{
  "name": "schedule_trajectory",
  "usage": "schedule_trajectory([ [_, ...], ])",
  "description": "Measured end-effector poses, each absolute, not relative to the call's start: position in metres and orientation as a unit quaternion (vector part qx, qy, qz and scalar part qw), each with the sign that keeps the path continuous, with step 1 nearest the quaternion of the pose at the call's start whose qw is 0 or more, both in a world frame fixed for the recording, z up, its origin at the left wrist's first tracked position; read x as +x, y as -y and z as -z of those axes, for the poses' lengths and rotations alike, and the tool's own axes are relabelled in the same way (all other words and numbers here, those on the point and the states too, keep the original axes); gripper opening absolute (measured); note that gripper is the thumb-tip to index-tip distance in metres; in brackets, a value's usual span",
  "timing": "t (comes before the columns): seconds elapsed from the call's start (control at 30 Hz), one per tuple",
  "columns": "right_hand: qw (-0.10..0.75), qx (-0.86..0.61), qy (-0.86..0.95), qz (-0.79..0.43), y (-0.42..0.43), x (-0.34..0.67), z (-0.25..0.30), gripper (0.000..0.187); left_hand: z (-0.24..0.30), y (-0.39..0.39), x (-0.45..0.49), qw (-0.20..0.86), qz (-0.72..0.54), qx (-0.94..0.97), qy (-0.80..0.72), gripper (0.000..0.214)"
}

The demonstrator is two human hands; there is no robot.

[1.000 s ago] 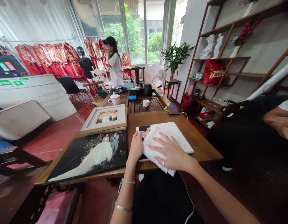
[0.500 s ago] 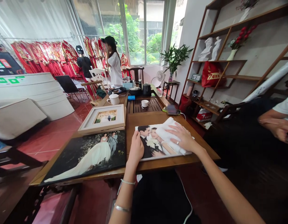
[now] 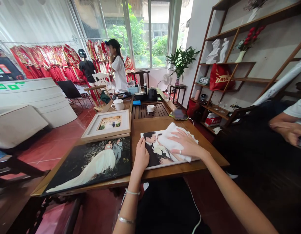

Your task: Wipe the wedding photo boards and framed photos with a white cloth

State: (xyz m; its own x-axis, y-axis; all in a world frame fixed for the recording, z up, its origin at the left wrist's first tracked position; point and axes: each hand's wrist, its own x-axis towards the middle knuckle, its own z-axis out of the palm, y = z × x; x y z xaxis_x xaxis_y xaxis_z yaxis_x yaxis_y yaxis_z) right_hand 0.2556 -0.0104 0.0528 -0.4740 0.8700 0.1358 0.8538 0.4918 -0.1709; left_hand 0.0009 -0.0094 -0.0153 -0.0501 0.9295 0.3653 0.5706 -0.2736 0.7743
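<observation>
A wedding photo panel (image 3: 152,151) with white edges lies on the wooden table (image 3: 140,177) in front of me. My left hand (image 3: 142,154) grips its left edge, thumb over the top. On the panel's right half is a crumpled white cloth (image 3: 168,133), which covers part of the picture. My right hand (image 3: 186,143) holds the cloth down, its fingers spread over it and closed on its folds. To the left of my left hand lies a larger dark wedding photo panel (image 3: 92,162). Behind that rests a pale framed photo (image 3: 108,125).
A white lidded teapot (image 3: 118,104), a tea tray with a white cup (image 3: 150,108), a black kettle (image 3: 152,94) and a phone (image 3: 179,114) on a cable stand farther back. A seated person's arms (image 3: 286,126) show at right. Two people stand near red garments (image 3: 45,63).
My right hand has slid a little left across the panel with the cloth, uncovering some of the panel's right end. My left hand keeps its hold on the edge.
</observation>
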Motion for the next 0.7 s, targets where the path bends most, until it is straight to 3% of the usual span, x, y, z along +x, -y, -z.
schedule_trajectory([
  [0.27, 0.125, -0.473, 0.872, -0.025, 0.062, 0.272, -0.053, 0.052, 0.014, 0.010, 0.001, 0.194, -0.431, 0.672, -0.570, 0.052],
  [0.7, 0.080, -0.570, 0.816, -0.055, -0.046, 0.247, -0.063, 0.060, 0.015, 0.011, 0.000, 0.204, -0.448, 0.671, -0.554, 0.056],
])
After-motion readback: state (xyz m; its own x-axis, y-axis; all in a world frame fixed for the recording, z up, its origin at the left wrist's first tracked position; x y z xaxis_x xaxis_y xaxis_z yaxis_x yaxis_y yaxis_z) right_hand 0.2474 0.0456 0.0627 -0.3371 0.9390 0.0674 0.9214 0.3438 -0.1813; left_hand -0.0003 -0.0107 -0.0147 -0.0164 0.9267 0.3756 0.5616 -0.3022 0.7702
